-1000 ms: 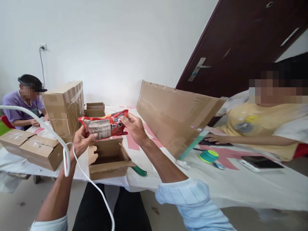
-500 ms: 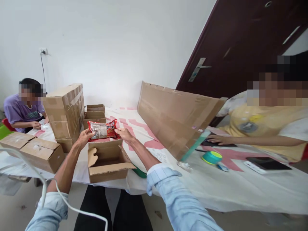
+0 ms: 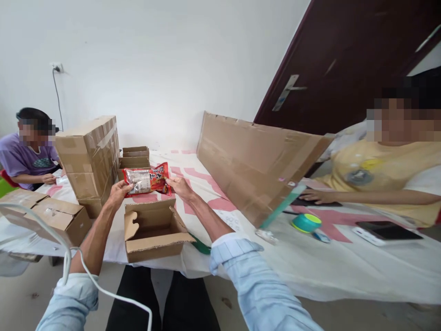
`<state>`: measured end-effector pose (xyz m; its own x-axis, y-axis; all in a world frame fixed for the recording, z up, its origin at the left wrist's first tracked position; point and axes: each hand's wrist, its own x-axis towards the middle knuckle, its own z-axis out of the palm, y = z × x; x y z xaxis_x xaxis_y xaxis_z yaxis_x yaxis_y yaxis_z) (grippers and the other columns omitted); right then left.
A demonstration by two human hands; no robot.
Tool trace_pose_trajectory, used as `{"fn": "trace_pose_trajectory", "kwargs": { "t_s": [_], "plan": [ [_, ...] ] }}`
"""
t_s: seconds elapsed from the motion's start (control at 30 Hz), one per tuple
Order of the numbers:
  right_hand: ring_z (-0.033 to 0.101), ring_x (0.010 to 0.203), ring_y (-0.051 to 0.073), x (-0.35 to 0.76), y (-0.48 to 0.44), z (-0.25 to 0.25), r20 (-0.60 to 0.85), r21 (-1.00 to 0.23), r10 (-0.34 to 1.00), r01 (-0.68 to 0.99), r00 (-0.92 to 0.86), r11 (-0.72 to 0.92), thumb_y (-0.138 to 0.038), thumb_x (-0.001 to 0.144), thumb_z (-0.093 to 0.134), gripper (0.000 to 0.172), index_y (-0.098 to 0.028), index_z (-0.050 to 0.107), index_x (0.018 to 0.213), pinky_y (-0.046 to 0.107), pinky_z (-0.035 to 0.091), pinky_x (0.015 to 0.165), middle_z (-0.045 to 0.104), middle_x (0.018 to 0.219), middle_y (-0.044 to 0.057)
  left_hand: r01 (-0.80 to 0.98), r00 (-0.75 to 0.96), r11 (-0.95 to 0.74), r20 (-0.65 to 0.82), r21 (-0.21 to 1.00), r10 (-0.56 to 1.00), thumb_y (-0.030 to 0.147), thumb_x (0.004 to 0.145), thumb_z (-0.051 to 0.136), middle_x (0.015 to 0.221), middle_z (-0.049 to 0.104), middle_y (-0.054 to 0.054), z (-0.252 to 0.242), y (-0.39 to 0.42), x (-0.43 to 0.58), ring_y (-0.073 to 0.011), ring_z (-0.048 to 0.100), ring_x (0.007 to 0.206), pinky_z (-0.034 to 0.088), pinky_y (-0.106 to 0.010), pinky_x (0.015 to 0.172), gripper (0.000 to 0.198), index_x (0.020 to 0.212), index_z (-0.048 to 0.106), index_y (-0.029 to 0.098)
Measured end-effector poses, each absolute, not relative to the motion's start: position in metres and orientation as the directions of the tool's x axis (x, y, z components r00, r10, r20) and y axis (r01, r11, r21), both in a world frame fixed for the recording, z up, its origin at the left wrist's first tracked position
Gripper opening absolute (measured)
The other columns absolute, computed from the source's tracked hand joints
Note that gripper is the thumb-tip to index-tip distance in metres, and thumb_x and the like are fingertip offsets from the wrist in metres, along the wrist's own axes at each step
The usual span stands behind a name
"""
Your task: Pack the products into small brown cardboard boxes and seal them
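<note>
Between my two hands is a red plastic food packet [image 3: 146, 180] with a clear window and dark printed characters. My left hand [image 3: 120, 192] pinches its left end, and my right hand [image 3: 179, 186] pinches its right end. The packet is held up level, above the back edge of an open cardboard box [image 3: 155, 252]. This box stands at the table's front edge with its flaps up, and the part of its inside that shows is bare cardboard. What the packet contains cannot be made out.
Taped cartons [image 3: 87, 154] are stacked at left, with closed boxes [image 3: 62, 214] before them. Smaller open boxes [image 3: 135, 162] stand behind the packet. A large cardboard panel [image 3: 255, 161] leans at right. Beyond it are a teal roll [image 3: 306, 223], a phone [image 3: 389, 231] and a person; another person sits far left.
The packet, still in both hands, has turned slightly so that more of its printed face shows. My view has shifted a little; the open box stays in place.
</note>
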<state>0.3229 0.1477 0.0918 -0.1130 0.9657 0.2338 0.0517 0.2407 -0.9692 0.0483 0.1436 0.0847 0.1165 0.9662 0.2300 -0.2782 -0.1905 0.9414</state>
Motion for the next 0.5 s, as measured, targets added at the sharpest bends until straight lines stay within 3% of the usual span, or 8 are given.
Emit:
{"fn": "trace_pose_trajectory", "kwargs": {
  "t_s": [0.17,0.3,0.4,0.5],
  "plan": [
    [0.072,0.091,0.024,0.329,0.13,0.141,0.418,-0.908,0.905,0.007,-0.079,0.42,-0.071,0.079,0.078,0.053,-0.02,0.074,0.089,0.034,0.06,0.079,0.076,0.084,0.005,-0.31,0.067,-0.373,0.411,0.875,0.909,0.046,0.056,0.105,0.105,0.086,-0.008,0.136,0.138,0.053,-0.0295,0.079,0.105,0.062,-0.041,0.098,0.066,0.11,0.081,0.018],
    [0.073,0.102,0.027,0.335,0.113,0.172,0.562,-0.824,0.815,-0.013,-0.142,0.566,-0.072,0.075,0.084,0.061,-0.02,0.078,0.105,0.04,0.061,0.093,0.08,0.102,0.007,-0.275,0.093,-0.563,0.604,0.779,0.791,0.044,0.065,0.103,0.114,0.084,-0.01,0.166,0.129,0.053,-0.0315,0.077,0.114,0.061,-0.044,0.103,0.062,0.115,0.079,0.017],
    [0.074,0.097,0.027,0.336,0.116,0.17,0.537,-0.838,0.823,-0.005,-0.183,0.546,-0.066,0.068,0.091,0.059,-0.019,0.08,0.103,0.042,0.063,0.09,0.081,0.102,0.007,-0.256,0.147,-0.572,0.616,0.78,0.774,0.044,0.067,0.102,0.117,0.083,-0.01,0.162,0.131,0.051,-0.0317,0.077,0.114,0.061,-0.043,0.101,0.061,0.116,0.078,0.017],
    [0.071,0.076,0.022,0.334,0.134,0.14,0.395,-0.911,0.894,0.036,-0.211,0.411,-0.061,0.064,0.095,0.053,-0.017,0.079,0.089,0.037,0.062,0.073,0.077,0.081,0.005,-0.181,0.14,-0.474,0.5,0.861,0.855,0.05,0.065,0.1,0.118,0.082,-0.011,0.13,0.141,0.051,-0.0311,0.076,0.113,0.061,-0.042,0.099,0.065,0.116,0.076,0.018]
  ]
}}
